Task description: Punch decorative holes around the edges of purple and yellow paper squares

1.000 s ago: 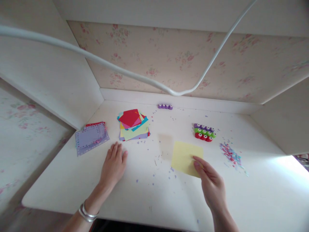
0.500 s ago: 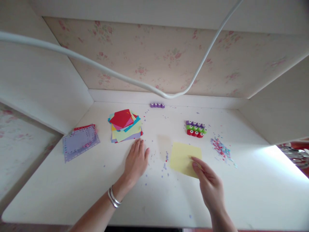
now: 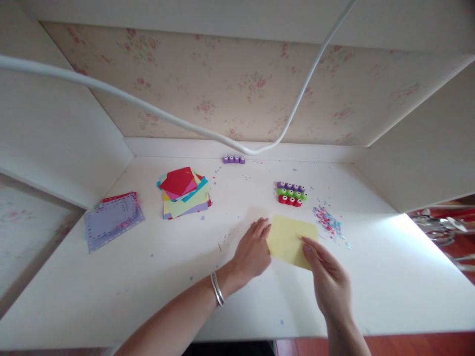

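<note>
My right hand [image 3: 330, 277] pinches a square sheet of yellow paper [image 3: 291, 237] by its right side, thumb on top, above the white table. My left hand [image 3: 254, 249] lies palm down on the table with fingers stretched out, beside the left edge of that sheet. Whether its fingertips touch the paper I cannot tell. Small scraps [image 3: 222, 242] lie to the left of this hand. Beyond the sheet stand rows of small purple, green and red paper punches [image 3: 291, 194]. A heap of red and blue confetti [image 3: 328, 222] is to their right.
A stack of coloured paper [image 3: 183, 193] lies at the back left. Further left are purple sheets with punched edges [image 3: 115, 217]. Purple punches [image 3: 233, 159] stand by the back ledge. A white cable [image 3: 208, 133] hangs across the view.
My left hand has slid right across the table, from beside the paper stack to the yellow sheet; the purple bits in its path no longer show. My right hand keeps holding the sheet.
</note>
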`<state>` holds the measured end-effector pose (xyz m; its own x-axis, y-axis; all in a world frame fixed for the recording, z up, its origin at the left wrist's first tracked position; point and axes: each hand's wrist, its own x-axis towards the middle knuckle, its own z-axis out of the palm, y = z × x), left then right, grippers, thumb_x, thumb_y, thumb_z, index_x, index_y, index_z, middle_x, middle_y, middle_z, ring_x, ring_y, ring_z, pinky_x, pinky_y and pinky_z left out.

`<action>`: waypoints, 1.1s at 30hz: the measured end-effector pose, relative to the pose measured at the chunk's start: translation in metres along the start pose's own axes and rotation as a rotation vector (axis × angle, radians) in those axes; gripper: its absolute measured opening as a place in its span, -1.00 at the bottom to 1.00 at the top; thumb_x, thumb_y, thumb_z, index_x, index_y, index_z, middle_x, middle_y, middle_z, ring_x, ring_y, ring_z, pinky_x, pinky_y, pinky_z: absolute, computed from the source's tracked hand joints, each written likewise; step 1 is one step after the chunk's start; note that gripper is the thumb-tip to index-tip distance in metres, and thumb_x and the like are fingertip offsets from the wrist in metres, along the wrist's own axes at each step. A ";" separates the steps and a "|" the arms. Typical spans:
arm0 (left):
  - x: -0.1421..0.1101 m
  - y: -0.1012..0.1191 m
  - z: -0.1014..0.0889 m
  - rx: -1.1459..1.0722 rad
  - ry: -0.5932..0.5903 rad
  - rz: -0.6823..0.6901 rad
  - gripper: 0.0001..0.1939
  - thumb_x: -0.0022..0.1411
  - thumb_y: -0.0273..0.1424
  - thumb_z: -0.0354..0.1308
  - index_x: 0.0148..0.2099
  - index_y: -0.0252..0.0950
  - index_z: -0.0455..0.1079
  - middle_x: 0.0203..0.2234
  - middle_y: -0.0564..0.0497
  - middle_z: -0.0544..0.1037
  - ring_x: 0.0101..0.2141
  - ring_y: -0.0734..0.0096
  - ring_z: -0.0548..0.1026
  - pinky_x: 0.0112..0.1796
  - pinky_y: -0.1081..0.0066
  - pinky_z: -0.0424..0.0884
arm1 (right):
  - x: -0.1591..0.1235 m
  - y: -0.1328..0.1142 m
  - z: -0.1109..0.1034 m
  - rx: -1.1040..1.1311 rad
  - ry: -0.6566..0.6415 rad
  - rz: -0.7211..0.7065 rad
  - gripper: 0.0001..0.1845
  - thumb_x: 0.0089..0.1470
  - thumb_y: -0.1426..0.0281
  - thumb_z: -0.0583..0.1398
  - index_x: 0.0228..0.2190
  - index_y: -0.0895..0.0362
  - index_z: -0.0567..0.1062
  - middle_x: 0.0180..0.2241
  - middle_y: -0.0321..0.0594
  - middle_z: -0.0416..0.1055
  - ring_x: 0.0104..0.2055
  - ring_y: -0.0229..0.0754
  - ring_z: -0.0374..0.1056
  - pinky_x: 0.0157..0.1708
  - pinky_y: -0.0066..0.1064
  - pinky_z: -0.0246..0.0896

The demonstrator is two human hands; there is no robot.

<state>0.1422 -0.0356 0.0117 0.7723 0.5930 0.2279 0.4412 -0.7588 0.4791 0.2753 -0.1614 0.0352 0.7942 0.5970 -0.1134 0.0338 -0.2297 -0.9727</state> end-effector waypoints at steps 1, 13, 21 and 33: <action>-0.006 -0.004 -0.007 -0.010 0.021 -0.024 -0.54 0.36 -0.49 -0.15 0.26 -0.36 0.19 0.21 -0.19 0.33 0.26 0.30 0.18 0.26 0.21 0.16 | 0.001 0.002 -0.003 0.025 0.020 -0.009 -0.59 -0.02 0.10 0.32 -0.16 0.04 0.62 -0.10 -0.14 0.57 -0.03 0.03 0.44 -0.04 -0.18 0.34; -0.152 -0.064 -0.044 0.300 0.163 -0.417 -0.50 0.38 -0.30 -0.08 0.30 -0.34 0.13 0.32 -0.23 0.10 0.32 0.04 0.03 0.24 -0.10 0.09 | 0.010 0.015 -0.026 0.033 0.187 -0.029 -0.59 -0.03 0.12 0.34 -0.17 0.07 0.62 -0.11 -0.12 0.57 0.03 0.07 0.40 0.03 -0.11 0.29; -0.036 -0.041 -0.008 0.276 0.193 -0.310 -0.53 0.40 -0.25 -0.10 0.23 -0.40 0.24 0.24 -0.32 0.26 0.28 -0.03 0.13 0.24 -0.08 0.07 | -0.009 0.008 -0.052 -0.023 0.273 0.007 -0.51 -0.04 0.09 0.35 -0.10 0.08 0.59 -0.09 -0.13 0.56 0.04 0.10 0.40 0.06 -0.09 0.26; 0.070 0.087 0.091 -0.164 0.063 0.040 -0.58 0.41 -0.34 -0.14 0.16 -0.50 0.26 0.13 -0.39 0.35 0.19 -0.01 0.27 0.21 0.00 0.15 | -0.037 0.004 -0.099 -0.104 0.493 -0.049 -0.45 -0.10 0.02 0.36 -0.16 0.13 0.62 -0.20 -0.12 0.60 -0.23 0.02 0.51 -0.35 -0.29 0.45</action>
<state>0.2761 -0.0849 -0.0084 0.7551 0.5830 0.2998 0.3267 -0.7311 0.5990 0.3059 -0.2606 0.0556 0.9815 0.1802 0.0652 0.1181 -0.3007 -0.9464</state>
